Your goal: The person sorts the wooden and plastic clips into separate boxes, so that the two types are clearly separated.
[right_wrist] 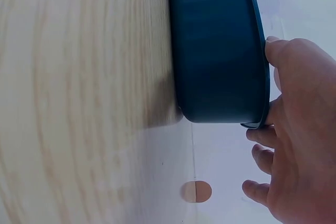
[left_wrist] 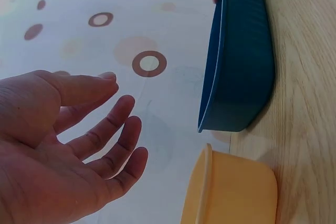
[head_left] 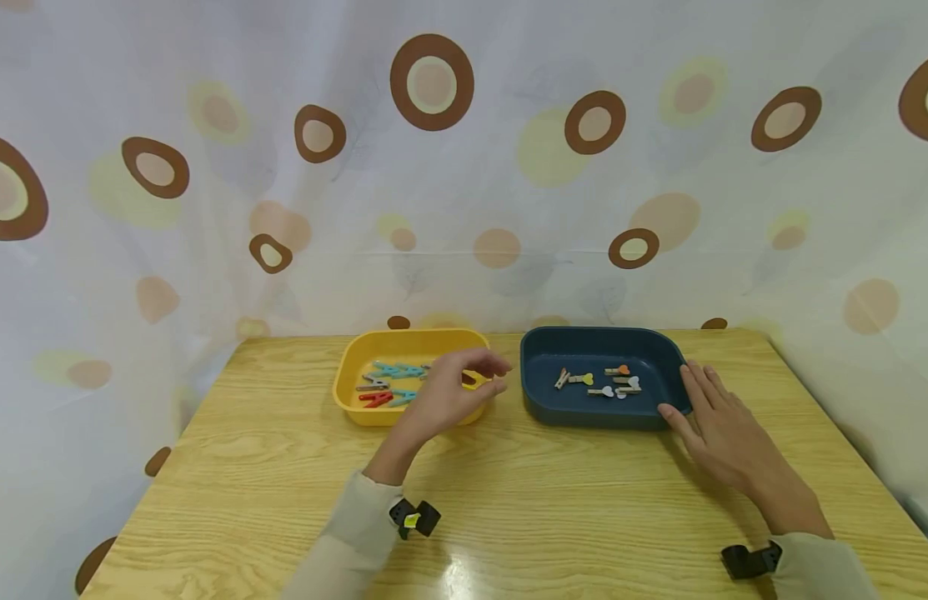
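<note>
My left hand (head_left: 456,387) hovers over the right side of a yellow tray (head_left: 348,408), fingers loosely bent and nothing between them. In that tray lie plastic clothespins: several teal ones (head_left: 405,372), a red one (head_left: 377,400) and a grey one (head_left: 373,384); the hand hides part of the contents. My right hand (head_left: 729,437) rests on the right rim of a dark blue tray (head_left: 584,417), thumb at the near corner and fingers extended. Inside the blue tray are several small wooden clothespins (head_left: 602,392) with white, yellow and orange hearts.
Both trays stand side by side near the far edge of a wooden table (head_left: 554,508), with a narrow gap between them. A patterned cloth (head_left: 509,183) hangs behind and along the sides. Each wrist wears a small black camera (head_left: 417,517).
</note>
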Tool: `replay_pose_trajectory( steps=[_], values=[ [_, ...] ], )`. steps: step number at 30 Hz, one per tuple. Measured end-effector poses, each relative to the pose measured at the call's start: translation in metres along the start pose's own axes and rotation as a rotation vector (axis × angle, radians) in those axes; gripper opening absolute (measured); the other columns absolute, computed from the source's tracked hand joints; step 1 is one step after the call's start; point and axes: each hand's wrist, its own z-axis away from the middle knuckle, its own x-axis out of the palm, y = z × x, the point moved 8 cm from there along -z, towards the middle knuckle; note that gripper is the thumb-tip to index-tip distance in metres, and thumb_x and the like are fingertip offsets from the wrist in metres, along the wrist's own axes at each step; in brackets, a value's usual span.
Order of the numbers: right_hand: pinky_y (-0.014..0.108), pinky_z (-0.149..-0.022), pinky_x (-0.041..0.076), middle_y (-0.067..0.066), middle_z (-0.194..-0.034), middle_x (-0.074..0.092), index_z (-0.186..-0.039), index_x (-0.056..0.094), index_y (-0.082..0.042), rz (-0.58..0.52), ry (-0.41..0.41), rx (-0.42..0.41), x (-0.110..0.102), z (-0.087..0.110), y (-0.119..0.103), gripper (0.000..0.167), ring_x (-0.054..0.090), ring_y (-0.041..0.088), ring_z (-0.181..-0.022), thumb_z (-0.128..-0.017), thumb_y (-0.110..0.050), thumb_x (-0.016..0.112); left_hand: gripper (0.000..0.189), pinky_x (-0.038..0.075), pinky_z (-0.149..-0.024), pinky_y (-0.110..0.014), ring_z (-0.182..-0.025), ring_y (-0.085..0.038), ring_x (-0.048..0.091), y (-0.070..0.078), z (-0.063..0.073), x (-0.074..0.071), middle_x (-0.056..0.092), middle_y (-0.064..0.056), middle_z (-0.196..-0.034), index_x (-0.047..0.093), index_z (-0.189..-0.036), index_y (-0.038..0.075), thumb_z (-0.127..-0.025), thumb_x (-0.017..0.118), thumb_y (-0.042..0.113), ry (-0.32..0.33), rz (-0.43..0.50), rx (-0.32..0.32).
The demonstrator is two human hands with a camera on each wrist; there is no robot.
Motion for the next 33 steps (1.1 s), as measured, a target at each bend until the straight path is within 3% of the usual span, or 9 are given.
replay_pose_trajectory(
  steps=[10,16,23,33],
  values=[
    [0.072,-0.115,0.013,0.029,-0.168,0.005,-0.16,0.011,0.009,0.015,-0.009,0.002,-0.001,0.001,-0.001,0.079,-0.003,0.043,-0.155,-0.11,-0.043,0.043,0.019,0.053,-0.087,-0.053,-0.105,-0.025,0.066,-0.009,0.033,-0.015,0.072,-0.006,-0.113,0.074,-0.115,0.008,-0.097,0.072,0.013,0.018,0.018,0.007],
    [0.073,-0.114,0.013,0.029,-0.168,0.004,-0.16,0.01,0.009,0.008,-0.024,0.009,-0.001,0.001,-0.002,0.079,-0.004,0.043,-0.155,-0.11,-0.044,0.043,0.023,0.053,-0.091,-0.05,-0.109,-0.022,0.065,-0.02,0.052,-0.024,0.071,-0.007,-0.117,0.073,-0.119,0.005,-0.098,0.072,0.013,0.005,0.025,-0.037],
    [0.071,-0.116,0.011,0.032,-0.166,0.006,-0.16,0.01,0.01,0.007,-0.014,0.005,-0.001,0.0,0.0,0.079,-0.003,0.045,-0.154,-0.111,-0.043,0.042,0.019,0.052,-0.093,-0.054,-0.11,-0.026,0.066,-0.035,0.076,-0.032,0.072,-0.004,-0.116,0.073,-0.118,0.012,-0.099,0.071,0.014,-0.021,0.041,-0.077],
    [0.069,-0.118,0.011,0.033,-0.166,0.007,-0.16,0.01,0.01,-0.005,-0.016,0.009,0.001,-0.002,0.001,0.08,-0.003,0.046,-0.154,-0.111,-0.043,0.042,0.016,0.054,-0.09,-0.041,-0.104,-0.022,0.067,-0.058,0.114,-0.034,0.073,-0.012,-0.115,0.074,-0.115,0.01,-0.099,0.07,0.012,-0.024,0.049,-0.176]
  ],
)
